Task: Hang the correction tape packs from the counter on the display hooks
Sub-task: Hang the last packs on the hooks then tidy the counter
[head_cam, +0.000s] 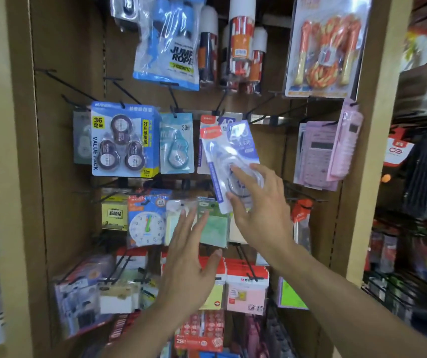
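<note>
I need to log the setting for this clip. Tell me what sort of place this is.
Most likely a stationery shop aisle. Packaged goods hang on hooks from a display board: a three-piece correction tape value pack, a jump rope pack and pink calculators. The right hand holds another correction tape pack up to the hooks.

A blue plastic jump rope pouch (167,45) hangs above; lilac boxed calculators (318,156) right; a paper clock-face card (146,220) below.

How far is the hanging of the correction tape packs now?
Done: one red-topped white and blue correction tape pack already hangs on a black wire hook. In hand: the right hand holds a matching tilted pack before that hook, not yet hung. The left hand is open and holds nothing. Left: the counter is out of view, so I cannot tell.
</note>
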The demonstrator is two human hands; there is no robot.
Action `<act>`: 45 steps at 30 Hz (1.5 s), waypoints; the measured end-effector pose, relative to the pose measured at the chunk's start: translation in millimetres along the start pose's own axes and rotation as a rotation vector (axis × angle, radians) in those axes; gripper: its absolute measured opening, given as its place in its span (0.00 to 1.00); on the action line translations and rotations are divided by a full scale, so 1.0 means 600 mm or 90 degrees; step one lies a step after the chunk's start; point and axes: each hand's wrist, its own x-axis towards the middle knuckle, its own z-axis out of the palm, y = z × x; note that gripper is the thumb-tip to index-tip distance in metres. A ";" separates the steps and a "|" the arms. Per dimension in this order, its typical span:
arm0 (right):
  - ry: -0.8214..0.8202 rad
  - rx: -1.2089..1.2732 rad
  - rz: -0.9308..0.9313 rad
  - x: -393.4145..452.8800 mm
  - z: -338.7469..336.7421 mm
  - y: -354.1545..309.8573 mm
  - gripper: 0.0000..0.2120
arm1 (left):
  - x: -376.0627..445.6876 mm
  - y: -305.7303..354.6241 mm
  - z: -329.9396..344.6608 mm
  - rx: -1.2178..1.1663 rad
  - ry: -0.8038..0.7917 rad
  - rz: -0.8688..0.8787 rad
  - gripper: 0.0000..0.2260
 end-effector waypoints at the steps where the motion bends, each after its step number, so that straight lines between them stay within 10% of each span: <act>1: 0.004 -0.010 0.012 0.024 0.007 0.001 0.24 | 0.017 -0.007 0.002 0.058 -0.041 0.024 0.35; 8: -0.020 -0.094 0.038 0.109 0.052 0.010 0.24 | 0.038 -0.031 0.022 0.144 -0.187 0.008 0.40; 45: 0.021 -0.140 0.024 0.112 0.072 0.000 0.25 | 0.083 -0.047 0.005 0.023 -0.156 0.016 0.40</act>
